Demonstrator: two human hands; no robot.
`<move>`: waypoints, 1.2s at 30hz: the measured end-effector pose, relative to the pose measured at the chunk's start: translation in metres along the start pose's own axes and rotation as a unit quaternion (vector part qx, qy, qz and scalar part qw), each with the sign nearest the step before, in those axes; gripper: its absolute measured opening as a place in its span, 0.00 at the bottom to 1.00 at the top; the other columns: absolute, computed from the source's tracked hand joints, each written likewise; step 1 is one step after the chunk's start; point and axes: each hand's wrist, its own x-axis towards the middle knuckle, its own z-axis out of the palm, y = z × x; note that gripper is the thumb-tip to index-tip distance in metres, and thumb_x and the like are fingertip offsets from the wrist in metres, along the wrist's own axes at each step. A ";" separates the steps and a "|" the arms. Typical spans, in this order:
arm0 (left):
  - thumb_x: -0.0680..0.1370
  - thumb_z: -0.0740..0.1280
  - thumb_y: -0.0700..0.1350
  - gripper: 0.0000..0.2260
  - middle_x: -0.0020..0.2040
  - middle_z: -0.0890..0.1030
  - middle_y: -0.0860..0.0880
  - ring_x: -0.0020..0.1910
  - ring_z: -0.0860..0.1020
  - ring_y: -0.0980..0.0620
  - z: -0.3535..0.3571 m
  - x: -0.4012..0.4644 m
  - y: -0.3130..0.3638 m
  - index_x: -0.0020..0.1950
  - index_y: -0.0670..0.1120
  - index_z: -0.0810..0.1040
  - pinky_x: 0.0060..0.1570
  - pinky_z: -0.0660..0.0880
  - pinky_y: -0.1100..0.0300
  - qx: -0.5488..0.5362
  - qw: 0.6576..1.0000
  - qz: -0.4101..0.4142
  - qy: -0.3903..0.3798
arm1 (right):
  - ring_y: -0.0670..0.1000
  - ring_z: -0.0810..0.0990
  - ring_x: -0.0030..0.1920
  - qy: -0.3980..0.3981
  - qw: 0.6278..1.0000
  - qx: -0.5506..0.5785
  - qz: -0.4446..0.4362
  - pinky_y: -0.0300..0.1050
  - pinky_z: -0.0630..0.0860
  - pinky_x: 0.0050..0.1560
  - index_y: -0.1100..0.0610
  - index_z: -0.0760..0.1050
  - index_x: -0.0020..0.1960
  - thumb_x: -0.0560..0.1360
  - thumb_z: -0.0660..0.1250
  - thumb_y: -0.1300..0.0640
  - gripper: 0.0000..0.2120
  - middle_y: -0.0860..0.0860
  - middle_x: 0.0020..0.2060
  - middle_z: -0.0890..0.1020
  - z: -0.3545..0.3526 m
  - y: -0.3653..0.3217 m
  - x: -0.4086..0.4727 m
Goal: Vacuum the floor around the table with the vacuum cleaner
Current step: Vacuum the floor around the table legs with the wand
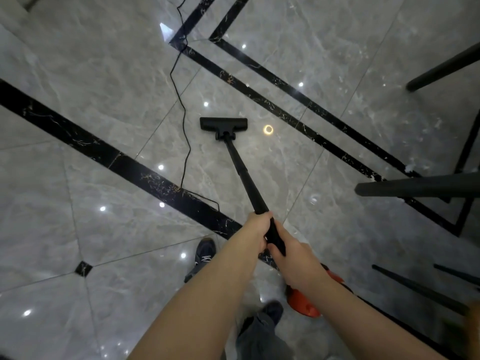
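A black vacuum wand (244, 172) runs from my hands down to its flat black floor head (223, 124), which lies on the glossy grey marble floor (104, 229) ahead of me. My left hand (255, 231) grips the wand higher up, fingers wrapped round it. My right hand (293, 261) grips the wand's lower end just behind the left. The vacuum's red body (302, 302) shows under my right forearm, partly hidden. Black table or chair legs (420, 189) stand at the right.
A thin black power cord (183, 120) snakes from the top of the view down the floor left of the head. Black inlay strips (78, 141) cross the tiles. More dark legs (441, 71) stand at upper right and lower right. My shoes (204, 255) are below.
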 end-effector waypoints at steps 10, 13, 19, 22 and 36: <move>0.80 0.64 0.44 0.16 0.53 0.78 0.40 0.53 0.80 0.42 -0.014 -0.005 -0.008 0.67 0.41 0.72 0.59 0.78 0.45 -0.039 0.999 0.014 0.001 | 0.50 0.82 0.40 0.000 0.998 -0.065 -0.003 0.49 0.82 0.46 0.42 0.45 0.82 0.84 0.58 0.51 0.32 0.53 0.46 0.83 0.015 -0.007 -0.009; 0.80 0.63 0.44 0.16 0.57 0.79 0.39 0.55 0.80 0.41 -0.015 -0.013 -0.011 0.68 0.42 0.71 0.57 0.78 0.46 -0.052 0.999 0.006 -0.005 | 0.48 0.82 0.39 -0.006 0.998 -0.064 0.008 0.46 0.81 0.44 0.41 0.45 0.82 0.84 0.59 0.50 0.33 0.52 0.44 0.83 0.013 -0.006 -0.015; 0.81 0.63 0.43 0.15 0.60 0.79 0.37 0.57 0.80 0.40 -0.016 -0.022 -0.003 0.67 0.41 0.71 0.54 0.79 0.47 -0.040 0.999 -0.008 -0.007 | 0.48 0.82 0.39 -0.006 0.997 -0.069 0.017 0.45 0.81 0.44 0.42 0.46 0.82 0.84 0.59 0.51 0.32 0.52 0.44 0.83 0.008 -0.015 -0.014; 0.81 0.63 0.43 0.14 0.60 0.79 0.38 0.57 0.80 0.40 -0.019 -0.023 0.009 0.67 0.42 0.71 0.58 0.78 0.44 -0.027 0.999 -0.011 -0.027 | 0.48 0.82 0.38 -0.002 0.997 -0.071 0.019 0.45 0.82 0.43 0.43 0.47 0.82 0.84 0.59 0.52 0.32 0.51 0.43 0.83 0.006 -0.025 -0.010; 0.82 0.61 0.46 0.11 0.49 0.80 0.48 0.51 0.78 0.47 -0.026 -0.031 0.111 0.64 0.47 0.74 0.51 0.78 0.51 0.031 0.998 0.036 -0.049 | 0.52 0.79 0.34 0.035 0.999 -0.030 0.021 0.48 0.79 0.33 0.45 0.54 0.81 0.84 0.57 0.52 0.27 0.56 0.41 0.81 -0.035 -0.106 0.073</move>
